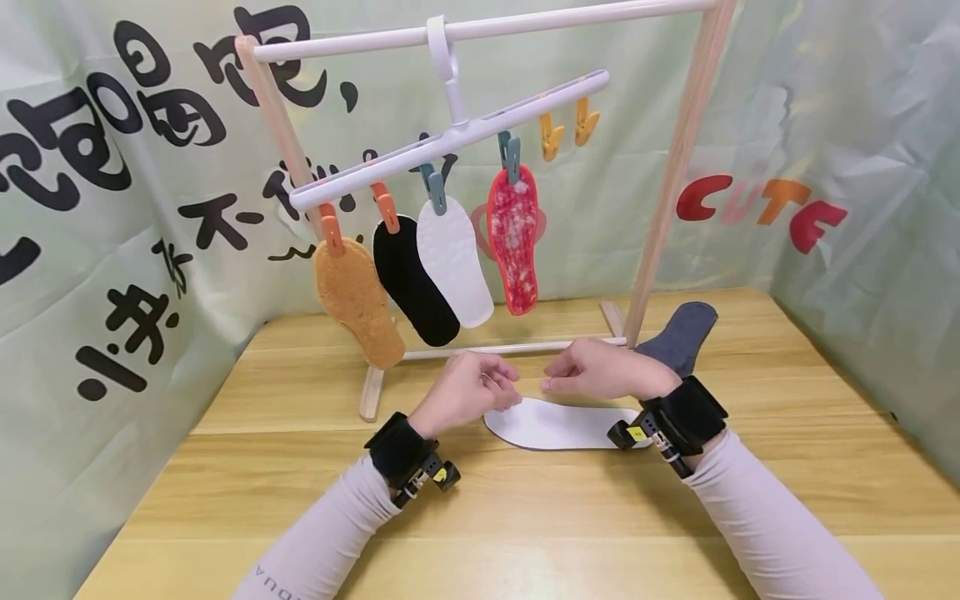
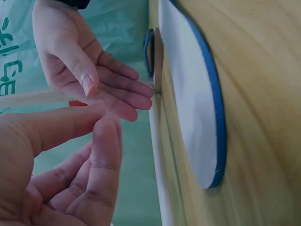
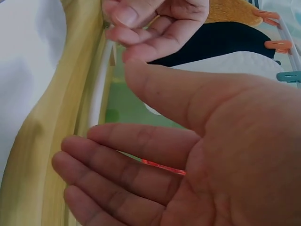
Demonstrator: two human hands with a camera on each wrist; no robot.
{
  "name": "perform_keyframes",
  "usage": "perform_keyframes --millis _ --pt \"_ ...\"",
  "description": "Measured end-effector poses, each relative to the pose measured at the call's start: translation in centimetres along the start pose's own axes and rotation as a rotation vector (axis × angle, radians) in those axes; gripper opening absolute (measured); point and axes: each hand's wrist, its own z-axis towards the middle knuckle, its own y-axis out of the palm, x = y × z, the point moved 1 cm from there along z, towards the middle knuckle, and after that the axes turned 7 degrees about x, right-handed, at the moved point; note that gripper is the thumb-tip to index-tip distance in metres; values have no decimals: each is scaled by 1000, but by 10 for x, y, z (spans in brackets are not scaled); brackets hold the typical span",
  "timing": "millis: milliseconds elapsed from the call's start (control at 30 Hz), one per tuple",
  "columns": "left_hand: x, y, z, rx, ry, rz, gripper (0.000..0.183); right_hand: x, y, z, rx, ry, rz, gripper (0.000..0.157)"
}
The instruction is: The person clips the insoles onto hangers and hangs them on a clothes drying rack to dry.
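Observation:
A white insole [image 1: 562, 423] with a blue edge lies flat on the wooden table. Just above its left end is my left hand [image 1: 476, 387]. In the left wrist view, this hand [image 2: 70, 160] has thumb and forefinger close together, the other fingers loosely bent, and no object in it. My right hand [image 1: 600, 371] hovers above the insole's far edge, apart from the left. Slightly bent, spread fingers and nothing held show in the right wrist view of the right hand [image 3: 202, 150]. A dark grey insole [image 1: 684, 337] lies beyond the right wrist, partly hidden.
A rack with a white rail [image 1: 555, 22] carries a tilted white hanger [image 1: 457, 133]. Clipped on it are tan [image 1: 356, 300], black [image 1: 408, 275], white [image 1: 453, 258] and red [image 1: 513, 242] insoles. Two yellow clips [image 1: 551, 137] hang without insoles at its right end.

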Motion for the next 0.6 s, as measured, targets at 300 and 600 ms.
perform_keyframes --millis 300,600 --pt "-1 10 -6 -65 -10 170 18 2 8 -2 -49 6 -39 32" --pt "-6 14 -11 -154 -13 173 23 0 16 -2 -59 76 -65 27"
